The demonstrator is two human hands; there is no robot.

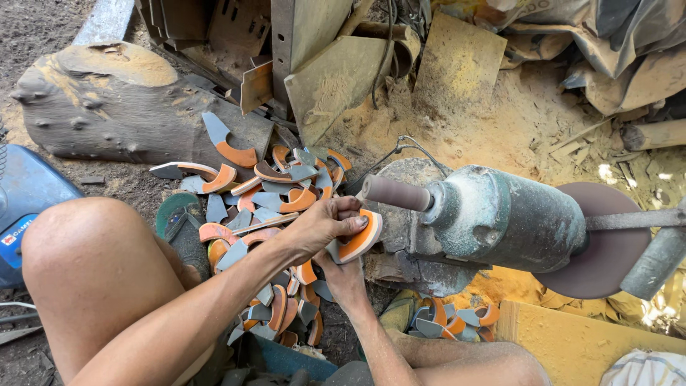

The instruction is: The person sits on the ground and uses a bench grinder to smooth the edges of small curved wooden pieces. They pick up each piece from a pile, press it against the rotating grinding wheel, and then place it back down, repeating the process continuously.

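Note:
My left hand and my right hand together grip one curved orange piece with a grey edge. They hold it just below the brown sanding drum that sticks out of a dusty grey-green motor. The piece sits close under the drum; I cannot tell whether they touch. My left hand covers the piece from above, my right hand supports it from underneath.
A heap of several similar orange and grey curved pieces lies on the ground to the left, a smaller pile near my right leg. A log, metal sheets, sawdust, a brown sanding disc and a blue container surround me.

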